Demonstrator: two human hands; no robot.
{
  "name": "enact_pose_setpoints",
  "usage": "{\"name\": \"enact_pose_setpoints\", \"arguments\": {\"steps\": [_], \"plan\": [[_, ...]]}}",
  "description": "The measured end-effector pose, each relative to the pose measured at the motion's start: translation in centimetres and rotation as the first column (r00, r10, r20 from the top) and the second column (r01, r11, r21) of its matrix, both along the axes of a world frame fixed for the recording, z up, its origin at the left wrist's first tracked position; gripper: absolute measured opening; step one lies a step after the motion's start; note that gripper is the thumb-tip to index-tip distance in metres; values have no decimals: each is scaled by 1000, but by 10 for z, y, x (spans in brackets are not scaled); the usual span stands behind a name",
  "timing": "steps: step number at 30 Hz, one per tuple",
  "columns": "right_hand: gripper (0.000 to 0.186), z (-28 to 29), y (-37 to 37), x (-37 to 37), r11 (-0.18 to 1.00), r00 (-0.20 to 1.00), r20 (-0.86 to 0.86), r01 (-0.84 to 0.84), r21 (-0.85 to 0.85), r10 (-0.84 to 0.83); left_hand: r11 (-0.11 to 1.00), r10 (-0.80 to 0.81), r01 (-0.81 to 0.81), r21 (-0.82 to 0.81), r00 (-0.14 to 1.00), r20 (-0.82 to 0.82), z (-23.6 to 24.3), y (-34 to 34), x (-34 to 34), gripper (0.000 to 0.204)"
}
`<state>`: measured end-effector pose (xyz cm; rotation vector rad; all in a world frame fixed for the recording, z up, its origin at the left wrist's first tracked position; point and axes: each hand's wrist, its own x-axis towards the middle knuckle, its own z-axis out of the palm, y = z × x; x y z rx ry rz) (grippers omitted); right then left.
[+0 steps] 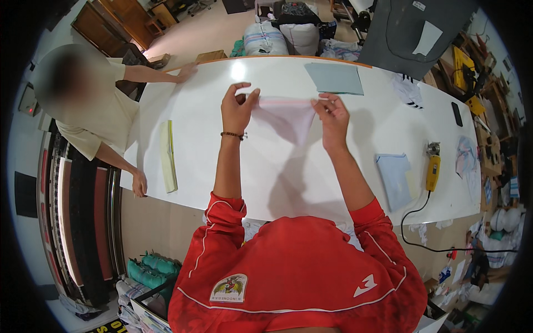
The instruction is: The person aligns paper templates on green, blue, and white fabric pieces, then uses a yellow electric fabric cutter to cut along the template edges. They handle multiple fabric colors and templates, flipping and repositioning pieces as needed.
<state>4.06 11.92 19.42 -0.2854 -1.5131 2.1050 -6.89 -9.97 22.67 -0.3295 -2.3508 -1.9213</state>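
Note:
A pale pink piece of fabric [288,119] hangs between my two raised hands, its top edge stretched nearly level and its lower part tapering down. My left hand [237,109] pinches the upper left corner between thumb and fingers. At the upper right corner, my right hand [333,116] grips the cloth in a similar pinch. Below the fabric lies the white table [250,183], with the shadow of my arms and the cloth across it.
A co-worker [102,111] leans on the table's left end. Near them lies a pale yellow folded strip [167,156]. Grey-blue sheets [336,79] lie at the far edge. To my right are folded blue fabric [395,180], a yellow corded cutter [433,169] and a black phone [456,114].

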Motion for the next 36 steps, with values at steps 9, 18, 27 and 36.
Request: {"name": "enact_pose_setpoints", "arguments": {"steps": [9, 18, 27, 36], "plan": [[17, -65, 8, 82, 977, 988, 135, 51, 209, -80, 999, -42, 41, 26, 998, 45, -74, 5, 72, 28], [22, -204, -3, 165, 962, 839, 541, -96, 256, -60, 936, -114, 197, -293, 954, 279, -235, -19, 151, 23], [16, -181, -2, 167, 675, 933, 251, -10, 737, -260, 907, -190, 264, -329, 952, 241, -199, -10, 157, 24], [21, -195, -8, 187, 784, 799, 557, -190, 591, -226, 761, -291, 420, -495, 902, 318, -209, -20, 164, 22]]}}
